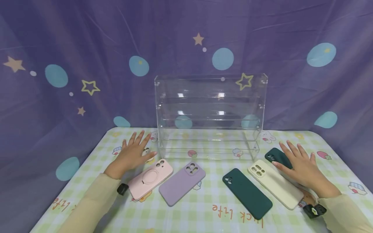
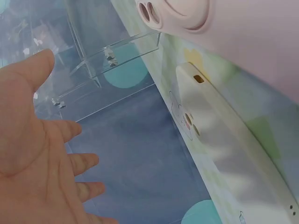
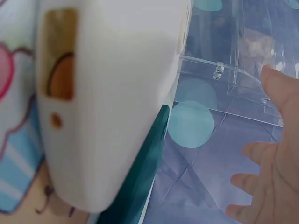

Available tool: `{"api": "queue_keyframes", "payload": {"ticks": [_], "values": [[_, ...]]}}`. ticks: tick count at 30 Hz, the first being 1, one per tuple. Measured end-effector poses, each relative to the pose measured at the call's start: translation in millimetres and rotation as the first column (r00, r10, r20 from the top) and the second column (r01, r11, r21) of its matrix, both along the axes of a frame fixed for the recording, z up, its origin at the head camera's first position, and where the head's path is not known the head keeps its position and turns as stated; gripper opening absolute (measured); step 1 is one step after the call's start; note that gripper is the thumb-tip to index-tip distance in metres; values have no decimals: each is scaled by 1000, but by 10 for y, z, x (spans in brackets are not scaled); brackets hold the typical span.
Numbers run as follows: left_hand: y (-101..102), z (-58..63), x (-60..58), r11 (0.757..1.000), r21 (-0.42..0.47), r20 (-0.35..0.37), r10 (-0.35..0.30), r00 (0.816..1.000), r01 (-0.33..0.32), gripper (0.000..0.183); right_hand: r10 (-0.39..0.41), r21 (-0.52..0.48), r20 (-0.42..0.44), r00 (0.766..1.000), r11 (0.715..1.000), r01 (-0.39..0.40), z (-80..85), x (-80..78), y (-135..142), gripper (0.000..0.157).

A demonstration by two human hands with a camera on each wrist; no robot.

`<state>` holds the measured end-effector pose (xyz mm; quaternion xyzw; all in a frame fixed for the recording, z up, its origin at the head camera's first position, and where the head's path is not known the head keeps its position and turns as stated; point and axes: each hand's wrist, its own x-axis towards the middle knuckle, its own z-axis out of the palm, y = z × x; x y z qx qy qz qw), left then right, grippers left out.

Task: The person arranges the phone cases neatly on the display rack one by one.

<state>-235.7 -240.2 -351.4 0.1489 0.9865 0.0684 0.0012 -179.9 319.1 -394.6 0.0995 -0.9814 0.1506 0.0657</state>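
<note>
My left hand [image 1: 129, 158] is spread flat with nothing in it, above the table left of the pink phone case [image 1: 151, 179], which has a ring on its back. Beneath that hand lies a white phone case [image 2: 229, 140], mostly hidden in the head view. A purple phone case [image 1: 182, 184] lies to its right. My right hand [image 1: 304, 170], fingers also spread, hovers over a dark green phone case [image 1: 275, 157] and partly covers it. Nearer the middle are a cream phone case [image 1: 276, 186] and another dark green phone case [image 1: 247, 194].
A clear acrylic tiered display rack [image 1: 209, 129] stands at the back centre of the table, behind the cases. The checked tablecloth [image 1: 209, 220] has printed figures and letters. Behind everything hangs a purple-blue curtain [image 1: 175, 29] with stars and dots.
</note>
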Motion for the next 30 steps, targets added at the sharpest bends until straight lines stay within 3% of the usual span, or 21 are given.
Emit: {"api": "queue_keyframes", "payload": {"ticks": [13,23,30], "values": [[52,159,-18,999,40,42,-16,999,14,84,49,-6,-55,997,999,-49,131,44,55,86],[80,190,-45,995,85,23,-55,998,52,83,95,-81,-58,994,992,-100,234,-16,100,83],[123,270,-80,985,148,-55,-83,995,90,85,144,-126,-66,987,981,-151,331,-80,139,83]]}}
